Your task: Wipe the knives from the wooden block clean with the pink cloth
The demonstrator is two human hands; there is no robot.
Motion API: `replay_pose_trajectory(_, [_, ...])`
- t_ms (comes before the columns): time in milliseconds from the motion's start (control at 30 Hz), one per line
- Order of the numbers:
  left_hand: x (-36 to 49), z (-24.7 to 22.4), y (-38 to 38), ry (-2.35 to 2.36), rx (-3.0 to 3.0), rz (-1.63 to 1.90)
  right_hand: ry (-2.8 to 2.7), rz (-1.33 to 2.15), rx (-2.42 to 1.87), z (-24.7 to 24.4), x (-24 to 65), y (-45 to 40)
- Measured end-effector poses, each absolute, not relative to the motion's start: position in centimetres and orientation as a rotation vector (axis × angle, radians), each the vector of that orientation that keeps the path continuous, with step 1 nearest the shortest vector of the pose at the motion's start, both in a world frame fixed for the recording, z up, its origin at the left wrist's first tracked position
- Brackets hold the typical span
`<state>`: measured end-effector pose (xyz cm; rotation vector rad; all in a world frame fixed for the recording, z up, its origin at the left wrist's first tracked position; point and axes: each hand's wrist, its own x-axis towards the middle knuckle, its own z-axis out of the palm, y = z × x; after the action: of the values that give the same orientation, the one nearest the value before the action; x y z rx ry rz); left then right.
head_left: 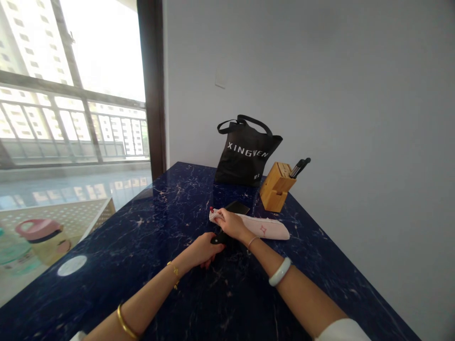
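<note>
My left hand [204, 248] is closed around the black handle of a knife [237, 207], near the middle of the dark blue table. The knife's wide dark blade shows beyond my right hand, and its middle is hidden. My right hand [231, 222] is closed on the left end of a long, folded pale pink cloth [272, 229] with a star-shaped mark. The cloth crosses over the knife and its rounded right end lies on the table. A small red spot shows at its left tip; what it is I cannot make out.
A wooden knife block [275, 192] with black-handled tools stands at the right edge. Behind it, a black tote bag [241, 158] rests near the wall. Left of the table [170, 189], a white perforated basket [95, 215] holds a pink-lidded bottle [44, 239].
</note>
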<state>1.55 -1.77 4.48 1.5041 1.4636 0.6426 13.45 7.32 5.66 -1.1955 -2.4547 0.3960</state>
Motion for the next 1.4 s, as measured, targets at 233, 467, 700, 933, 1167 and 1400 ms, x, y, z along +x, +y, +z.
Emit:
replay_pose_trajectory(233, [1.7,4.4,-1.8,1.500,1.492,0.634,-2.442,0.290,-1.376,5.4,12.0,11.0])
replay_pose_trajectory(467, [1.7,4.4,-1.8,1.479,1.464,0.657,-2.356,0.184,-1.586,5.1,13.8,15.9])
replay_pose_trajectory(700, [1.6,4.5,-1.9,1.470,1.458,0.641,-2.299,0.155,-1.674,4.8,15.7,17.9])
replay_pose_trajectory(933, [1.5,4.2,-1.7,1.455,1.475,0.635,-2.381,0.183,-1.541,4.7,15.1,15.0])
replay_pose_trajectory(1167, [1.7,4.4,-1.8,1.471,1.474,0.645,-2.458,0.404,-1.198,5.8,13.9,8.8])
replay_pose_trajectory(1400, [1.8,4.3,-1.9,1.438,1.438,0.703,-2.451,0.516,-1.165,6.6,14.8,5.9])
